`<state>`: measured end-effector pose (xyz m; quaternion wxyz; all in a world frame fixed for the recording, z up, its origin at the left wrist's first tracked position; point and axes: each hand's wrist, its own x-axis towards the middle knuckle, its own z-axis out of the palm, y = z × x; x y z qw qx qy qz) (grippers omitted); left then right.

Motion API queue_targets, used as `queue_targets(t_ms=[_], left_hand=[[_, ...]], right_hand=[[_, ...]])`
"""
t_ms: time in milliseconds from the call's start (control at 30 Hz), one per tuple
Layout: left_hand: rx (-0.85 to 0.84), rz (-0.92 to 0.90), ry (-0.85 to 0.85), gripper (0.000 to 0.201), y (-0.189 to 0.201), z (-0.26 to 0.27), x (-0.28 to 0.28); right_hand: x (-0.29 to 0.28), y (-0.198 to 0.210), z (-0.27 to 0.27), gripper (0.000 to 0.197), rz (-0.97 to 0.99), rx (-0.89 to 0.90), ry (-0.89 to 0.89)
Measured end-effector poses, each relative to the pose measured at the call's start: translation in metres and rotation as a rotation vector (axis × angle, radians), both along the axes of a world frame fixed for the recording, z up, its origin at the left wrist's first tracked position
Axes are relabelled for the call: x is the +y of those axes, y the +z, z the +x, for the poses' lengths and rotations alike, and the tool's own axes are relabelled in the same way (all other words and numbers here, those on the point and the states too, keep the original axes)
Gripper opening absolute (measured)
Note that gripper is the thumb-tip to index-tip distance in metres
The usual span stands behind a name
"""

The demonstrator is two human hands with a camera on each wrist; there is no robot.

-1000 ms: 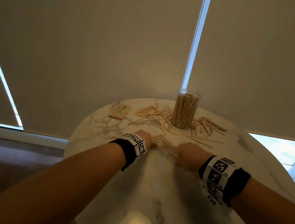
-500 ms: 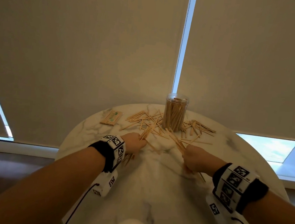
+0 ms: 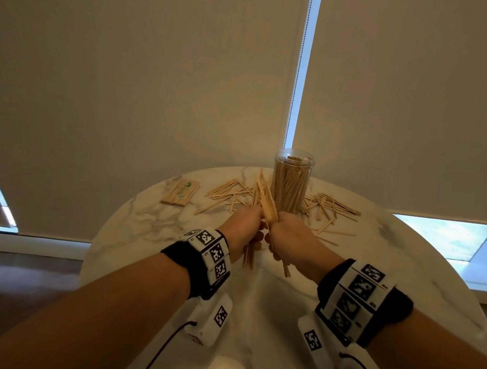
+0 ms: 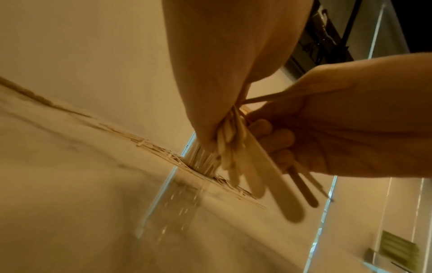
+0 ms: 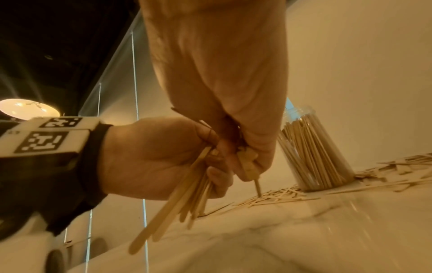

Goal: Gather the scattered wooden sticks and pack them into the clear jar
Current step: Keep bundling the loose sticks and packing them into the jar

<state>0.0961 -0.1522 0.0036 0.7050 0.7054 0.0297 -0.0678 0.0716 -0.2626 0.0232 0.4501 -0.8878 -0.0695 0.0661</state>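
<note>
- The table (image 3: 151,214) is round, white marble with grey veins; everything sits toward its 12 o'clock edge, in front of drawn blinds (image 3: 128,71).
- The left hand (image 3: 243,228) and right hand (image 3: 289,235) are raised together at the table's middle, knuckles touching, each with fingers curled round its own bundle of sticks.
- The jar (image 3: 291,182) stands upright at 12 o'clock from the hands — clear plastic, open-topped, already packed nearly full of upright pale sticks.
- The left bundle (image 3: 260,197) pokes up past the fist toward the jar and down below it; the right wrist view shows flat, round-ended sticks of mixed widths fanning from this fist.
- The right bundle (image 3: 285,266) hangs below its fist; in the left wrist view it mixes wide flat sticks with thinner ones.
- Loose sticks (image 3: 229,193) lie criss-crossed at 10 o'clock from the jar, and another heap (image 3: 331,206) at 3 o'clock — thin, pale, flat on the marble.
- A small wrapped pack (image 3: 181,192) of sticks lies at the table's 10 o'clock, apart from the heaps.
</note>
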Motion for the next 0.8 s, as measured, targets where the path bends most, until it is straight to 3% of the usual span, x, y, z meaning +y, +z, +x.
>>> queue_targets(t_ms=[233, 400, 500, 633, 800], left_hand=[[-0.183, -0.006, 0.055, 0.026, 0.003, -0.005, -0.011], [-0.140, -0.004, 0.041, 0.055, -0.004, 0.006, -0.009], [-0.136, 0.009, 0.080, 0.035, -0.007, 0.009, -0.001], [-0.107, -0.091, 0.219, 0.044, 0.002, 0.006, 0.011], [-0.163, -0.318, 0.213, 0.030, 0.014, -0.005, 0.013]], right_hand=[[0.006, -0.001, -0.005, 0.029, -0.170, -0.166, 0.009], [0.006, 0.010, -0.019, 0.024, -0.434, -0.325, 0.119], [0.007, 0.019, -0.021, 0.032, -0.530, -0.300, 0.204], [0.005, 0.016, -0.023, 0.028, -0.517, -0.349, 0.246], [0.001, 0.002, -0.020, 0.016, -0.438, -0.190, 0.162]])
